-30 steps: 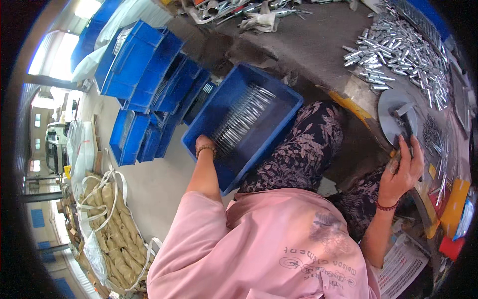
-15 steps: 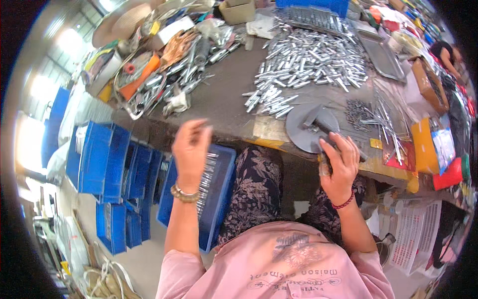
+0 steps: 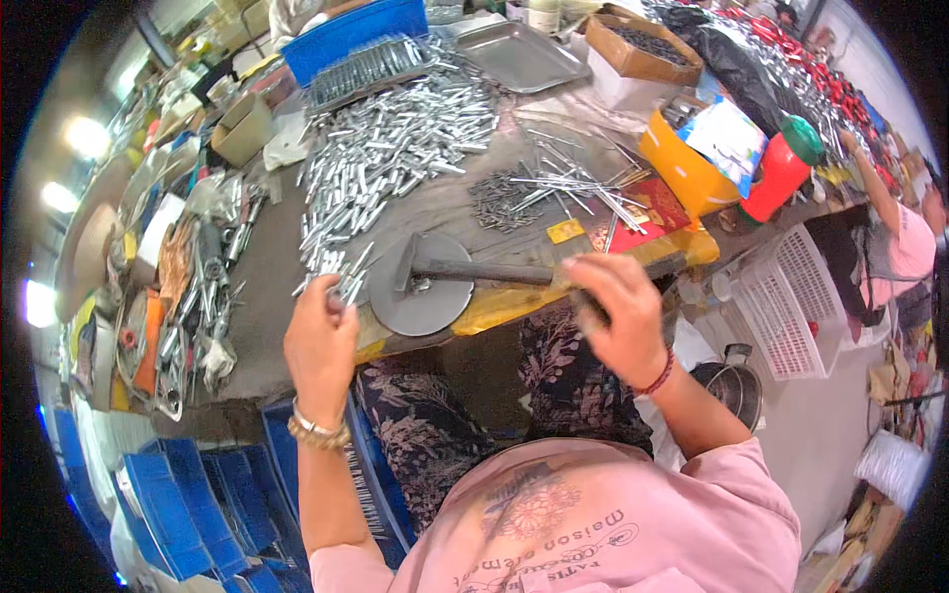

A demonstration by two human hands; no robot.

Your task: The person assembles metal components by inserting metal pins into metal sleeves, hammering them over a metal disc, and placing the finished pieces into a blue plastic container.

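My left hand (image 3: 321,346) is at the near edge of a heap of shiny metal rods (image 3: 390,148), its thumb and forefinger apart beside a few loose rods (image 3: 346,280). Nothing shows between those fingers. A hammer (image 3: 474,270) lies with its head on a round grey metal plate (image 3: 425,311), its dark handle pointing right. The fingers of my right hand (image 3: 623,311) are curled around the end of that handle, and the palm side is partly hidden.
Right of the plate lie dark small pins (image 3: 504,198), thin rods (image 3: 568,183) and a red packet (image 3: 647,212). Beyond stand a yellow box (image 3: 682,163), a red bottle (image 3: 781,178) and a metal tray (image 3: 521,56). Blue bins (image 3: 178,504) stand low left; another person (image 3: 895,237) is far right.
The view has turned to the right. My left hand has gone from above the blue bin to the edge of the rod heap. My right hand stays at the hammer handle.
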